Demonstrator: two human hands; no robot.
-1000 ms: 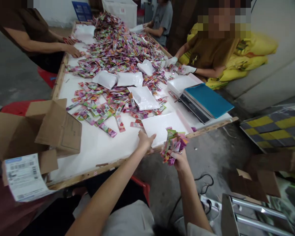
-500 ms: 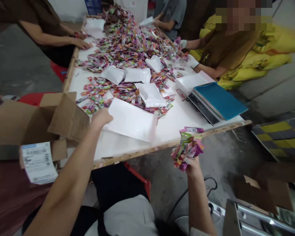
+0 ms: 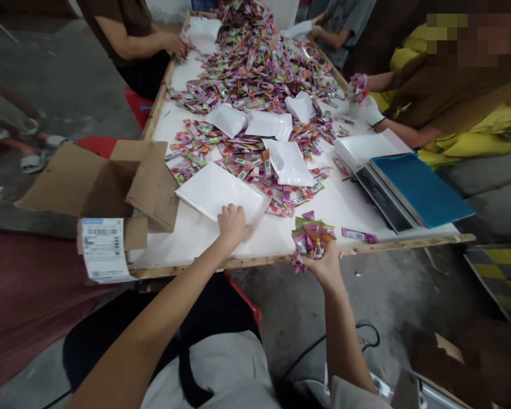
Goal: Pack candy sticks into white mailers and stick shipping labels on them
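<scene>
1. The bunch of sachets (image 3: 313, 236), pink, green and purple, stands upright in the right hand (image 3: 323, 264). This hand is closed round the lower ends of the sachets and is at the near edge of the bench (image 3: 196, 236), right of centre.
2. The left hand (image 3: 232, 224) has its fingers curled shut over the near edge of a flat white bag (image 3: 215, 190), knuckles up. The bag lies on the bench to the left of the bunch, and its right corner looks slightly lifted.
3. A single sachet (image 3: 360, 234) lies on the bench just right of the bunch, near the wooden rim.
4. Beyond the flat bag, loose sachets (image 3: 238, 159) are scattered across the white surface, and four filled white bags (image 3: 287, 162) lie among them.
5. Farther back, a big heap of sachets (image 3: 259, 62) covers the far half of the bench.
6. A weighing scale with a blue top (image 3: 421, 190) sits at the right end. A stack of white bags (image 3: 361, 149) lies just behind it.
7. At the left corner, an open cardboard box (image 3: 111, 182) leans against the bench. A printed label (image 3: 104, 250) hangs from its flap.
8. Other people are working round the bench. On the right, a gloved hand (image 3: 372, 111) is beside a fistful of sachets, and at the far left, a bare hand (image 3: 176, 44) rests on the bench.
</scene>
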